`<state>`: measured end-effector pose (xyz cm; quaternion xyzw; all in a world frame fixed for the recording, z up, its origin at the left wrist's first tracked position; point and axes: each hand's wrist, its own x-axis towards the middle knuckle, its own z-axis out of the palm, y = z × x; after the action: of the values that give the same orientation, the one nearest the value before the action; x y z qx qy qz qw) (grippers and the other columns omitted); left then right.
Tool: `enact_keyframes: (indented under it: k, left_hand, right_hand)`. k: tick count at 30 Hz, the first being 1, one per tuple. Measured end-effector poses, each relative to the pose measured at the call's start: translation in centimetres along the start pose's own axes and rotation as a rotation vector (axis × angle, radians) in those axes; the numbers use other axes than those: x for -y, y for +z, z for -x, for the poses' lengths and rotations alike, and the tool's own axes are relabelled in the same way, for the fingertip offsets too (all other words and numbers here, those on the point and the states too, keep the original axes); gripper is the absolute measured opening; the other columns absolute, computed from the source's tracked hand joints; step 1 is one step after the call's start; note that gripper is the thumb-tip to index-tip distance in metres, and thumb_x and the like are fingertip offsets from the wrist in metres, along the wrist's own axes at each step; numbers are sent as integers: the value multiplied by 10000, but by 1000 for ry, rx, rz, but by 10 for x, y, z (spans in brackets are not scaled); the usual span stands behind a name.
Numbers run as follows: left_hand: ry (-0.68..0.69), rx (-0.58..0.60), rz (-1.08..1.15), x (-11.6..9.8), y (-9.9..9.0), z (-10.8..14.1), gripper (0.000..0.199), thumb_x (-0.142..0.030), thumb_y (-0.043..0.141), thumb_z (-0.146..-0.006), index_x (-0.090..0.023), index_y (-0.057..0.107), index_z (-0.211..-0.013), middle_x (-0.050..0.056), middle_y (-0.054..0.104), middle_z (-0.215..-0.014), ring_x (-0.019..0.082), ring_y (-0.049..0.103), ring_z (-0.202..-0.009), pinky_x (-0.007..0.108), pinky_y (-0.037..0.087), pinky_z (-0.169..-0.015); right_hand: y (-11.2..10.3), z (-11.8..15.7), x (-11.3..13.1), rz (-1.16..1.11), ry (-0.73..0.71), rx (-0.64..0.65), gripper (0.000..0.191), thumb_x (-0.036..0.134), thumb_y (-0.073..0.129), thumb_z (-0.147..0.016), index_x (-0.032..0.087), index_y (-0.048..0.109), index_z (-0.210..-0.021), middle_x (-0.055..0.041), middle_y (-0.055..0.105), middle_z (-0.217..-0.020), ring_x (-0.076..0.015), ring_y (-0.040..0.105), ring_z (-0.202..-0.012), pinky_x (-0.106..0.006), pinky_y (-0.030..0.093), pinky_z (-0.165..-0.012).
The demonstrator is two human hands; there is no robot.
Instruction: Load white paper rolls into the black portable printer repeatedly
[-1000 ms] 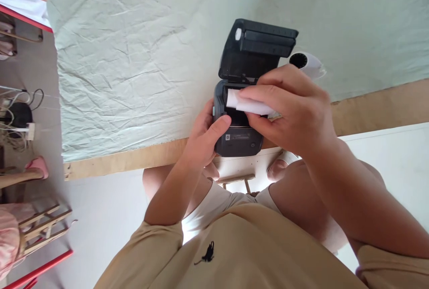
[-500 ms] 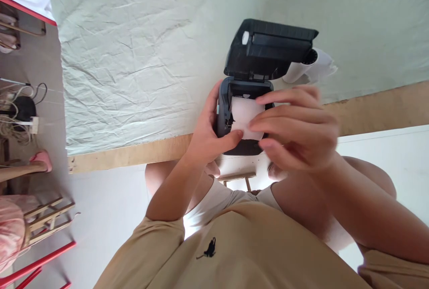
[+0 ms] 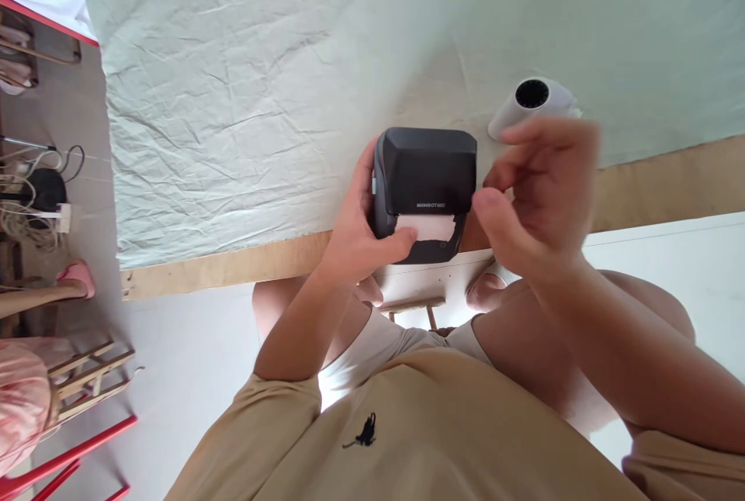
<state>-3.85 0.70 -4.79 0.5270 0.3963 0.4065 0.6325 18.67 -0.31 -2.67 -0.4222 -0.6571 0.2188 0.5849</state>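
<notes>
A small black label printer [image 3: 429, 167] has its lid down, with a strip of white paper [image 3: 427, 227] sticking out of the slot at its front. Around its left side wraps my left hand [image 3: 361, 229], the thumb pressing on the paper strip. My right hand [image 3: 538, 195] hovers just off the printer's right side, a little blurred. Its fingers are loosely bent, thumb apart from them, and nothing shows between them. Past that hand lies a white paper roll [image 3: 506, 115] with a dark core, partly covered by my fingers.
A wrinkled pale green cloth [image 3: 233, 113] covers the table, whose wooden edge [image 3: 233, 260] runs in front of me. At left are tangled cables [image 3: 23, 210], a wooden stool [image 3: 87, 377], red bars [image 3: 75, 454] and a person's foot in a pink slipper [image 3: 81, 278].
The printer's lid, raised before, is now shut over the paper inside. My right hand has come off the paper and moved right, away from the printer. My left hand keeps its hold.
</notes>
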Motion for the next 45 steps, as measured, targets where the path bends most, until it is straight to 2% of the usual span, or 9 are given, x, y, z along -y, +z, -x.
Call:
enact_keyframes:
  k: [2, 6, 9, 17, 23, 31, 35, 38, 45]
  left_hand:
    - [-15, 12, 89, -8, 4, 3, 1386, -681, 1119, -600, -339, 410, -1741, 127, 789, -1450, 409, 851, -1176, 516, 748, -905]
    - [-83, -99, 224, -26, 16, 9, 819, -657, 973, -875, -345, 638, -1554, 90, 859, -1336, 421, 843, -1315, 502, 756, -992]
    - [-156, -129, 254, -31, 19, 8, 652, -619, 975, -888, -310, 721, -1402, 87, 884, -1241, 420, 862, -1286, 505, 773, -963]
    - [-168, -147, 237, -28, 16, 5, 580, -575, 901, -957, -305, 745, -1446, 78, 894, -1243, 403, 890, -1230, 487, 791, -894]
    - [-139, -206, 218, -28, 18, 3, 483, -570, 923, -922, -299, 807, -1306, 72, 898, -1152, 411, 835, -1388, 469, 772, -976]
    - [-68, -224, 178, -26, 21, 6, 582, -669, 953, -884, -298, 791, -1302, 85, 874, -1156, 411, 841, -1332, 448, 752, -915]
    - [-120, -223, 161, -26, 21, 7, 638, -703, 971, -866, -303, 780, -1325, 82, 864, -1185, 406, 856, -1284, 456, 743, -921]
    - [-143, -213, 175, -26, 22, 7, 616, -687, 958, -886, -309, 779, -1339, 82, 868, -1212, 406, 858, -1288, 455, 745, -918]
    - [-98, -245, 216, -28, 28, 4, 561, -691, 940, -915, -300, 794, -1289, 70, 883, -1231, 405, 801, -1446, 477, 744, -1057]
  right_hand:
    - [-1, 5, -3, 17, 122, 107, 422, 330, 712, -1044, 404, 598, -1444, 81, 461, -754, -149, 479, -581, -302, 424, -523]
    - [-7, 7, -9, 23, 296, 250, 559, 370, 726, -1058, 373, 513, -1575, 96, 519, -750, -147, 534, -591, -299, 470, -556]
    - [-9, 3, -11, 19, 303, 316, 646, 380, 755, -1051, 360, 479, -1635, 91, 550, -764, -161, 582, -619, -311, 509, -568]
    - [-1, 2, -16, 22, 259, 278, 668, 349, 771, -1043, 339, 478, -1642, 108, 554, -753, -149, 590, -601, -287, 535, -561]
    - [-2, 6, -20, 106, 168, 283, 581, 393, 706, -1116, 353, 485, -1652, 83, 619, -800, -133, 588, -581, -263, 467, -519]
    - [-13, 1, -15, 84, 276, 429, 557, 499, 611, -1183, 349, 477, -1703, 26, 768, -931, -180, 686, -715, -313, 555, -654]
    - [-15, -1, -16, 48, 296, 435, 515, 502, 553, -1204, 343, 501, -1691, 27, 776, -923, -189, 687, -706, -332, 581, -678]
    - [-15, -2, -20, 16, 305, 465, 561, 486, 655, -1153, 339, 517, -1676, 24, 770, -933, -184, 690, -706, -316, 570, -633]
    - [-11, 2, -30, 29, 252, 417, 589, 472, 644, -1142, 372, 490, -1701, 10, 772, -1030, -195, 736, -781, -334, 597, -671]
